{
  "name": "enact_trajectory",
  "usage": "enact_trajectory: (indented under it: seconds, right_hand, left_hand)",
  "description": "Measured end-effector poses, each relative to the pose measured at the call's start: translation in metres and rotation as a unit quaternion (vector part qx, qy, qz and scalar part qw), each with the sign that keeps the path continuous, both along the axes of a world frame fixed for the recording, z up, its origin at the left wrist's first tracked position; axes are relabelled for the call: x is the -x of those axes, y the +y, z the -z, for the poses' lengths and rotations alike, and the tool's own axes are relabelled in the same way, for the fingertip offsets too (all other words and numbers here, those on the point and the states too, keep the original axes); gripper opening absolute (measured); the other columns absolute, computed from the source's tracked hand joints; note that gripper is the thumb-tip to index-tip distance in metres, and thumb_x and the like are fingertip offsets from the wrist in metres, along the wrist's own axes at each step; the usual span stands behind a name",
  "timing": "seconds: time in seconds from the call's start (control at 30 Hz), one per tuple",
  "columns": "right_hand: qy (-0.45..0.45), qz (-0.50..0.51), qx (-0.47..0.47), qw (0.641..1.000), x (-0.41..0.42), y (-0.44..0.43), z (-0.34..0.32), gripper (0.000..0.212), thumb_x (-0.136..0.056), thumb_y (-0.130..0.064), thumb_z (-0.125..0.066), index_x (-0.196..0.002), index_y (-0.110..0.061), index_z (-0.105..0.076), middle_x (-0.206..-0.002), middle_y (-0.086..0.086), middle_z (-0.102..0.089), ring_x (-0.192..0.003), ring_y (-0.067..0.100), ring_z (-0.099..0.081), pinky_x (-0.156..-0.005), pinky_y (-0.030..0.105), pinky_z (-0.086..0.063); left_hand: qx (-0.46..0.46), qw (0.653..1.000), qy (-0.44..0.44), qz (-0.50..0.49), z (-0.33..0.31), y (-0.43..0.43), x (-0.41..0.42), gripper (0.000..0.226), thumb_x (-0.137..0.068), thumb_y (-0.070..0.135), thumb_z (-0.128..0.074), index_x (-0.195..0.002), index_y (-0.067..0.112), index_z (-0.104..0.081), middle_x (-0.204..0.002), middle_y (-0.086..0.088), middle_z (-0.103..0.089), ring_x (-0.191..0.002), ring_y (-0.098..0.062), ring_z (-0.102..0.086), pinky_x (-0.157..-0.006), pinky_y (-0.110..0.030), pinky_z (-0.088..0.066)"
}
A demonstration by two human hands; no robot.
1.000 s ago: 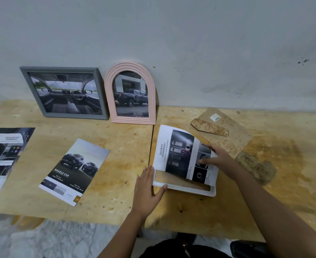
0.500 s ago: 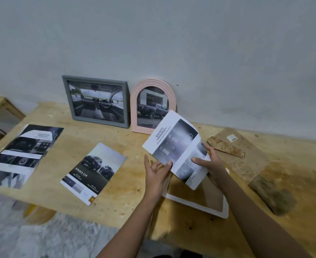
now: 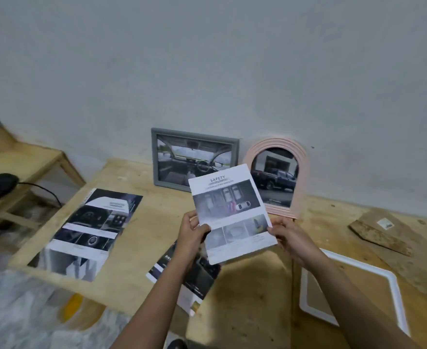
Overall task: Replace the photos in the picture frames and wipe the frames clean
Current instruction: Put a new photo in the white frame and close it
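While the sheet (image 3: 232, 212) hangs in the air, both hands hold it by its side edges. The left hand (image 3: 191, 231) pinches the left edge with the thumb on the printed face, and the right hand (image 3: 290, 238) pinches the lower right edge. The sheet is held above the counter (image 3: 144, 222), just beyond the hands and in front of the grey frame (image 3: 154, 159) and pink frame (image 3: 303, 157) that lean on the wall.

The white frame (image 3: 358, 262) lies flat beside the right forearm with no print in it. Whether the sheet is bound for that frame or is to be set aside cannot be told from here. Either way the step likely goes best with the grip kept at the margins, fingers off the print, and the paper held flat so that it does not crease. If it goes into the white frame, its corners should probably be squared to the opening before it is lowered. A brochure (image 3: 202, 275) lies under the left wrist, so that spot looks poor for setting the sheet down.

The sheet is held in portrait, printed face towards the person. Its long axis runs away from the hands, the "SAFETY" heading at the far end, and the top leans a little to the left.
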State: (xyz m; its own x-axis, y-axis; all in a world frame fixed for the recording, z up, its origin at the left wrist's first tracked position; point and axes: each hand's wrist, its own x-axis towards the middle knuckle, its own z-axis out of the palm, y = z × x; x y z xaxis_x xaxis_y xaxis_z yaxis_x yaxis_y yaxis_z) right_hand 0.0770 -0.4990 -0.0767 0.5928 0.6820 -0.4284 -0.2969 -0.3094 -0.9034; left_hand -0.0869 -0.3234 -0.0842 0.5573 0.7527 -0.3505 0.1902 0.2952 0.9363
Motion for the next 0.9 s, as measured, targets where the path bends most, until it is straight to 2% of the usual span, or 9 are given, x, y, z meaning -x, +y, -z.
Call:
enact_trajectory:
  seconds: [0.07,0.2,0.27,0.4,0.57,0.67,0.73,0.83,0.9]
  right_hand:
    - [-0.011,-0.063,0.031,0.997,0.022,0.038,-0.003,0.004,-0.087,0.000,-0.055,-0.091,-0.003,-0.054,-0.077,0.010,-0.060,-0.062,0.014,-0.057,-0.052,0.019,-0.047]
    - [-0.012,-0.181,0.078,0.980,0.076,0.128,0.008,0.014,-0.082,0.006,-0.057,-0.085,-0.005,-0.049,-0.083,0.017,-0.051,-0.071,0.022,-0.051,-0.064,0.029,-0.044]
    - [-0.016,-0.222,0.093,0.971,0.106,0.171,0.015,0.019,-0.081,0.007,-0.057,-0.091,-0.006,-0.047,-0.090,0.020,-0.058,-0.080,0.026,-0.058,-0.069,0.033,-0.049]
    - [-0.019,-0.269,0.118,0.956,0.166,0.241,0.030,0.037,-0.077,0.013,-0.059,-0.104,-0.009,-0.046,-0.099,0.016,-0.061,-0.082,0.021,-0.064,-0.060,0.025,-0.054]
    - [-0.015,-0.303,0.153,0.940,0.223,0.306,0.052,0.027,-0.080,0.006,-0.065,-0.084,-0.017,-0.051,-0.080,0.005,-0.058,-0.064,0.014,-0.057,-0.053,0.022,-0.049]
    - [-0.034,-0.315,0.162,0.934,0.249,0.327,0.062,0.022,-0.079,0.006,-0.065,-0.085,-0.014,-0.057,-0.077,0.001,-0.059,-0.064,0.013,-0.057,-0.055,0.022,-0.053]
    - [-0.031,-0.299,0.168,0.939,0.260,0.338,0.068,0.021,-0.077,0.005,-0.067,-0.094,-0.005,-0.060,-0.080,0.004,-0.061,-0.070,0.016,-0.060,-0.067,0.031,-0.055]
    - [-0.045,-0.280,0.181,0.942,0.270,0.350,0.073,0.018,-0.075,0.001,-0.070,-0.075,-0.011,-0.056,-0.070,0.003,-0.062,-0.061,0.013,-0.058,-0.053,0.020,-0.050]
    - [-0.058,-0.266,0.186,0.944,0.276,0.355,0.078,0.021,-0.073,-0.002,-0.074,-0.075,-0.012,-0.056,-0.070,0.001,-0.063,-0.060,0.010,-0.059,-0.048,0.014,-0.046]
  left_hand:
    - [-0.003,1.000,0.004,-0.014,-0.001,0.043,0.022,0.030,-0.083,-0.015,-0.051,-0.095,0.012,-0.045,-0.106,-0.018,-0.062,-0.080,-0.025,-0.061,-0.063,-0.031,-0.051]
    - [-0.038,0.997,0.060,-0.024,0.008,0.125,0.081,0.031,-0.083,-0.016,-0.050,-0.105,0.005,-0.044,-0.094,-0.009,-0.059,-0.072,-0.014,-0.056,-0.054,-0.014,-0.047]
    - [-0.053,0.994,0.088,-0.031,0.016,0.160,0.113,0.034,-0.082,-0.015,-0.051,-0.108,0.007,-0.047,-0.098,-0.008,-0.057,-0.072,-0.012,-0.055,-0.055,-0.016,-0.047]
    - [-0.058,0.983,0.163,-0.061,0.028,0.215,0.169,0.037,-0.081,-0.014,-0.051,-0.108,0.012,-0.052,-0.094,-0.007,-0.058,-0.065,-0.016,-0.055,-0.055,-0.024,-0.046]
    - [-0.089,0.965,0.230,-0.089,0.043,0.261,0.218,0.041,-0.081,-0.013,-0.052,-0.114,0.013,-0.053,-0.100,-0.003,-0.055,-0.072,-0.012,-0.054,-0.047,-0.010,-0.042]
    - [-0.078,0.962,0.231,-0.124,0.053,0.279,0.240,0.039,-0.079,-0.015,-0.049,-0.109,0.009,-0.055,-0.102,-0.009,-0.059,-0.090,-0.022,-0.058,-0.061,-0.021,-0.045]
    - [-0.084,0.959,0.237,-0.130,0.057,0.290,0.250,0.039,-0.080,-0.014,-0.050,-0.112,0.007,-0.056,-0.104,-0.009,-0.060,-0.087,-0.019,-0.056,-0.062,-0.022,-0.043]
    - [-0.114,0.954,0.250,-0.118,0.058,0.306,0.258,0.039,-0.081,-0.009,-0.051,-0.115,0.008,-0.058,-0.105,-0.006,-0.061,-0.084,-0.018,-0.055,-0.065,-0.026,-0.042]
    - [-0.122,0.953,0.257,-0.105,0.060,0.315,0.260,0.042,-0.082,-0.007,-0.052,-0.122,0.009,-0.056,-0.108,-0.006,-0.061,-0.089,-0.023,-0.057,-0.066,-0.028,-0.044]
